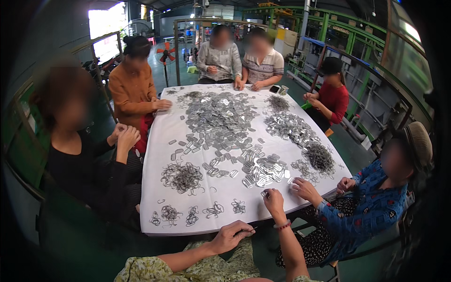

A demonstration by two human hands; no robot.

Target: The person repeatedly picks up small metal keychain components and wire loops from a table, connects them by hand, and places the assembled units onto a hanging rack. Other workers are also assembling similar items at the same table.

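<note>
My left hand [231, 236] is closed in a pinch at the front edge of the white-covered table [188, 152]; whatever its fingertips grip is too small to make out. Over the table to its right, my right hand [274, 204], with a beaded bracelet at the wrist, pinches a small slotted metal plate [265, 193]. Just beyond it lies a heap of similar metal plates [265, 170]. Small clusters of bent wire hooks [214, 209] line the near edge, left of my hands. A bigger tangled pile of wire hooks [182, 177] sits behind them.
A large spread of plates [218, 115] covers the table's middle and far part. Another plate heap [291, 128] and a dark wire pile [319, 158] lie at the right. Several people sit around the table; a person in a blue patterned shirt [371, 202] reaches in close beside my right hand.
</note>
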